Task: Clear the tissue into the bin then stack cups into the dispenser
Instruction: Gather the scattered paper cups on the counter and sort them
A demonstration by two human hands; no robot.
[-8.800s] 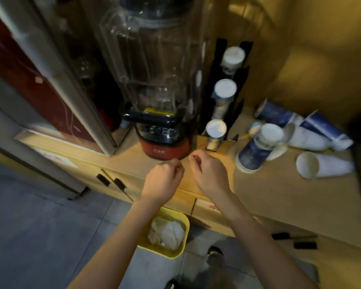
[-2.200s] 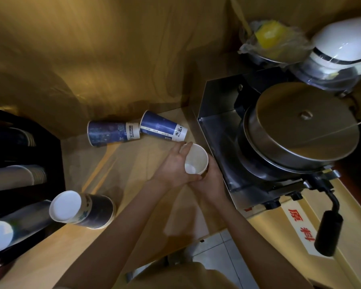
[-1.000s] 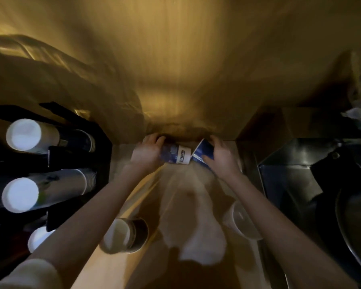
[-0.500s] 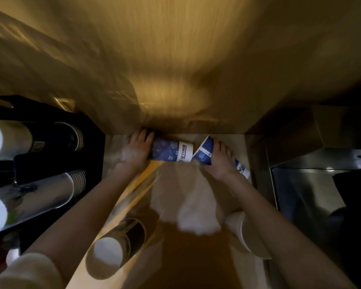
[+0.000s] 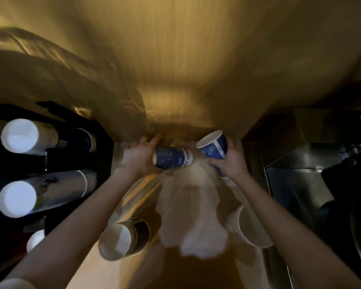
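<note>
At the back of the wooden counter (image 5: pixel 104 270) my left hand (image 5: pixel 137 157) grips a blue paper cup (image 5: pixel 172 158) held sideways, its rim to the right. My right hand (image 5: pixel 229 162) holds a second blue cup (image 5: pixel 214 148), tilted with its white mouth up and to the left, close to the first cup. A stack of cups (image 5: pixel 124 238) lies on its side in the foreground. A white cup (image 5: pixel 250 227) lies on its side at the right. The black dispenser (image 5: pixel 56 161) on the left holds cup stacks in its slots.
A wooden wall (image 5: pixel 175 59) rises right behind the counter. A stainless steel machine (image 5: pixel 313 180) stands against the counter's right side. A bright patch of light falls on the counter between my forearms.
Both hands have lifted their blue cups off the counter. The right cup has been turned so its mouth points up and left, toward the left cup.
</note>
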